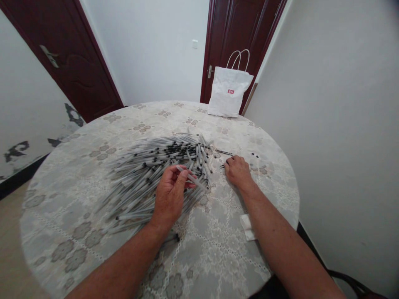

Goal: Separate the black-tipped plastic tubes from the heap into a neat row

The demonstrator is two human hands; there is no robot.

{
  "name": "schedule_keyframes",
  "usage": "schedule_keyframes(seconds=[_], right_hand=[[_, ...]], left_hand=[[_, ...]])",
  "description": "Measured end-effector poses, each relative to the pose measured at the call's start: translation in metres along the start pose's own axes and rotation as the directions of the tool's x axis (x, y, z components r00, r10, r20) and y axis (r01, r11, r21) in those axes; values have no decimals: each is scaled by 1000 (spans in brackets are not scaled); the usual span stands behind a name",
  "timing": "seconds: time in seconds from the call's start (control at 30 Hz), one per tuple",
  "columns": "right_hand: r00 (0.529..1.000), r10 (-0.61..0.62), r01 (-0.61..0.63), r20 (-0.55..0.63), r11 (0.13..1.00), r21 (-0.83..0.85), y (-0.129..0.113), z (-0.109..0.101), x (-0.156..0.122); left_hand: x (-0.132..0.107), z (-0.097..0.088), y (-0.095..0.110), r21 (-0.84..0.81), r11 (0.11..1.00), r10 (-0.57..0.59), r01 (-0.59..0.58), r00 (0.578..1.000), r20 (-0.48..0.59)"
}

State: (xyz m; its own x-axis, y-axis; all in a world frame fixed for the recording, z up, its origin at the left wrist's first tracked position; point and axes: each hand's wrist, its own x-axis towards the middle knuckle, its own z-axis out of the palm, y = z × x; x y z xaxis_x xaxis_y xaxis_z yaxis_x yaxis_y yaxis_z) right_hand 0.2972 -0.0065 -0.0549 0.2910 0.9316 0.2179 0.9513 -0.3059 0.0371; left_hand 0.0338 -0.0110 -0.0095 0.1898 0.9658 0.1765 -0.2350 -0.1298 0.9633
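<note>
A big heap of grey pen barrels (149,170), many with black tips, lies spread over the middle of a round table (218,257). My left hand (170,193) hovers over the near right part of the heap, fingers curled round one grey pen barrel (191,178) that sticks out to the right. My right hand (238,171) rests knuckles-up on the cloth just right of the heap, its fingers curled in a pinch at some thin dark pen refills (222,153); what it pinches is too small to name.
A white paper bag (229,91) with a red mark stands at the table's far edge before a dark red door (237,29). A second door (71,62) is at left. A small white slip (247,226) lies by my right forearm. Tiny black bits (254,155) are scattered far right.
</note>
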Motion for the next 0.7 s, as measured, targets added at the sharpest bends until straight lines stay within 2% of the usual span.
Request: schedule_keyframes(seconds=[0.2, 0.27, 0.33, 0.4, 0.47, 0.53, 0.6, 0.7], right_hand=[[1000, 14, -14, -9, 1000, 20, 1, 0, -1], [998, -11, 16, -57, 995, 94, 3, -4, -1], [987, -39, 77, -154, 967, 244, 6, -11, -2], [966, -65, 172, -251, 884, 434, 7, -24, -5], [953, -134, 277, -272, 752, 598, 6, -40, -11], [936, -277, 347, -217, 615, 708, 1, -57, -19], [892, -426, 378, -151, 520, 766, -8, -73, -28], [823, -551, 437, -137, 461, 773, -21, -90, -38]], left_hand=[[2, -1, -2, -35, 999, -33, 33, 999, -13], [3, -2, -3, -9, 1000, -26, 26, 999, -26], [4, -2, -2, 27, 1000, -9, 10, 999, -34], [4, -2, 0, 43, 999, 0, 1, 1000, -29], [3, -1, 3, 42, 999, 9, -8, 1000, -13], [0, 0, 6, 45, 999, 30, -30, 1000, 5], [-3, 2, 8, 73, 996, 50, -52, 998, 29], [-7, 4, 8, 136, 989, 44, -54, 996, 72]])
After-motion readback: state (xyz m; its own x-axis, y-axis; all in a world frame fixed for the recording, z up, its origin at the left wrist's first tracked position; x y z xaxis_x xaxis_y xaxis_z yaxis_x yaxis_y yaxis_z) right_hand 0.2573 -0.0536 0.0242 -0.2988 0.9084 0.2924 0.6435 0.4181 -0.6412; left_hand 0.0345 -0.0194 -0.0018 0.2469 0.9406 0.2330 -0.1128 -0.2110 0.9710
